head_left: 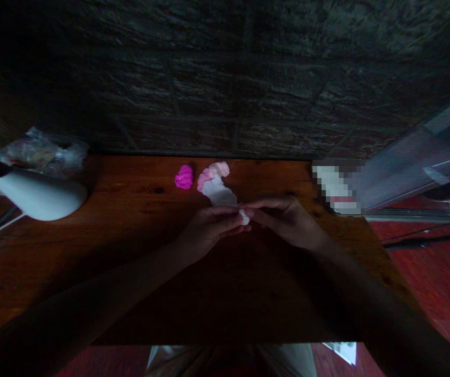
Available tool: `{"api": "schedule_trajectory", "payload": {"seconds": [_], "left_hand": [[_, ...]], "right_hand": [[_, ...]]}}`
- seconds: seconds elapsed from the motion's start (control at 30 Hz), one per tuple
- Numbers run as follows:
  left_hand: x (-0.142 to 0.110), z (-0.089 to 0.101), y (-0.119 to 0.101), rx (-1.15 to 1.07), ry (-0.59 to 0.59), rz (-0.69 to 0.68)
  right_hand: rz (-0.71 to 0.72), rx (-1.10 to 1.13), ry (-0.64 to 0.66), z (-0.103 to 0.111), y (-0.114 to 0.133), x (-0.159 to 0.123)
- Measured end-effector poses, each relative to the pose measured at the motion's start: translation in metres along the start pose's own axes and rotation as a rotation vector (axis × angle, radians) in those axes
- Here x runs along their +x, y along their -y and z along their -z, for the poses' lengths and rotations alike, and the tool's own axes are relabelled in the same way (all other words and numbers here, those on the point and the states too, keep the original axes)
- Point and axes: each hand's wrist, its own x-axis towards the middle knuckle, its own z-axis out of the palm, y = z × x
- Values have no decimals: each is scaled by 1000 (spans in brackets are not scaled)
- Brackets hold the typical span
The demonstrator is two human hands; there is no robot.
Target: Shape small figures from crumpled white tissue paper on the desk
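Observation:
A small white lump (pixel 244 217), soft-looking like modelling clay, is pinched between the fingertips of both my hands above the wooden table. My left hand (pixel 213 226) closes on it from the left, and my right hand (pixel 288 220) presses it from the right with thumb and fingers. Just beyond my fingers lies a larger white clay piece (pixel 219 191), its near end partly hidden by my hands. Pale pink clay (pixel 210 173) touches its far side. A bright magenta clay lump (pixel 184 177) sits apart, to the left of these.
The wooden table (pixel 131 209) meets a dark stone-patterned wall (pixel 209 78). At left stand a white lamp-like object (pixel 40 193) with a cord and a crumpled clear plastic bag (pixel 48 152). A blurred-out pale item (pixel 337 188) lies at the right edge, beside a translucent panel (pixel 413 152).

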Motion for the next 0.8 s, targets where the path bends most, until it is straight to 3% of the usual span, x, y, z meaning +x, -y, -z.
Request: {"api": "schedule_trajectory", "payload": {"seconds": [0.47,0.8], "left_hand": [[3,2,-3,-128,-42,-13],[3,6,0,-41,-17,-29]], "right_hand": [[30,-151,30,0,1,-2],[61,-238,18,-1,-4,-3]]}}
